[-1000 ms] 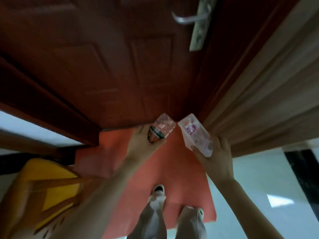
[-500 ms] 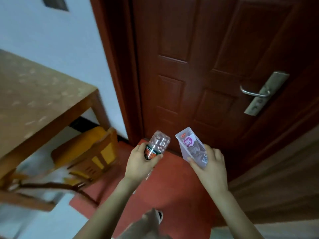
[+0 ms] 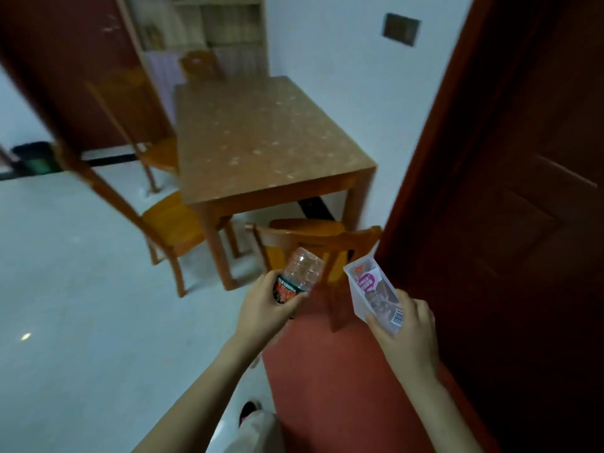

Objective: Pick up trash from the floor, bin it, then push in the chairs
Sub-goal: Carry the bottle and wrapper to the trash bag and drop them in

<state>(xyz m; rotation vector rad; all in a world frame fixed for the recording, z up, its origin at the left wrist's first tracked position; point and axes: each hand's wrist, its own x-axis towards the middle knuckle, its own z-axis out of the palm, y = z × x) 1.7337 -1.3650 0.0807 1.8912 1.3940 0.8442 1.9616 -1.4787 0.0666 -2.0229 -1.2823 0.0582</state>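
Your left hand (image 3: 261,308) has its fingers (image 3: 295,300) wrapped around the plastic bottle (image 3: 297,276). Your right hand (image 3: 408,335) pinches the snack wrapper (image 3: 372,289) by its lower end.

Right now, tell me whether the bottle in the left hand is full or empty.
Empty, as far as shows: the clear plastic bottle in the left hand looks see-through, with no liquid line visible.

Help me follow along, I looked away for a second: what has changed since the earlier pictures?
The view has swung left, away from the door, to the table, the chairs and a dark bin by the far wall. Nothing was picked up or dropped: the left hand still grips the plastic bottle, the right hand the snack packet.
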